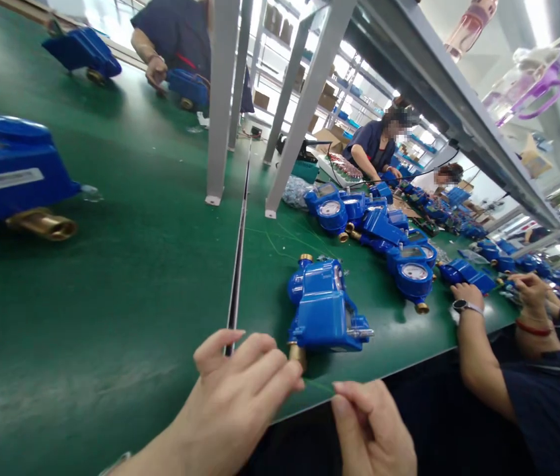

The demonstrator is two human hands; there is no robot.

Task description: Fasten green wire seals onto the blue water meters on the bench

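Observation:
A thin green wire [320,385] stretches between my two hands near the table's front edge. The thumb and index finger of my right hand [376,423] pinch one end. At the other end, my left hand [247,383] has its fingers curled with the back of the hand towards me, so its fingertips are partly hidden; the wire runs into them. Just beyond my hands, a blue water meter [320,307] with brass ends lies on its side. Its near brass fitting [297,356] is right beside my left fingers.
The green table [151,277] has a dark slot [239,264] and grey posts [280,172]. More blue meters [413,274] crowd the right; a large one [12,172] stands left. A co-worker's watch-wearing arm [478,344] is close on the right. Other people work across the table.

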